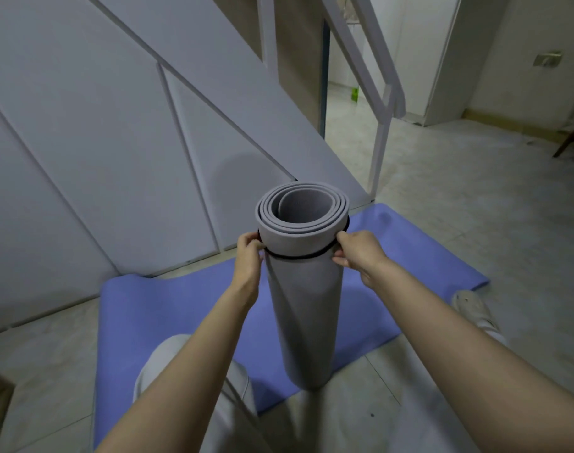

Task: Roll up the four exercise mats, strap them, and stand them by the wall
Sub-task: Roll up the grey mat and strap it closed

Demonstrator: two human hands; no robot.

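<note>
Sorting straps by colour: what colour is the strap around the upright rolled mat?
Black: the strap rings the grey mat; head view.

Rolled grey mat (303,308): matt foam, smooth. Thin black strap (298,256): looks elastic. Flat blue mat (168,318): matt foam. Floor (475,204): pale tiles, slight sheen. Wall panels (83,125): smooth, matt painted.

- You have two mats in view: one grey rolled mat (303,305) and one blue flat mat (181,305).
- You can count one black strap (298,257).
- Your two hands show: one left hand (249,253), one right hand (357,250).
- You see one pale shoe (475,310).
</note>
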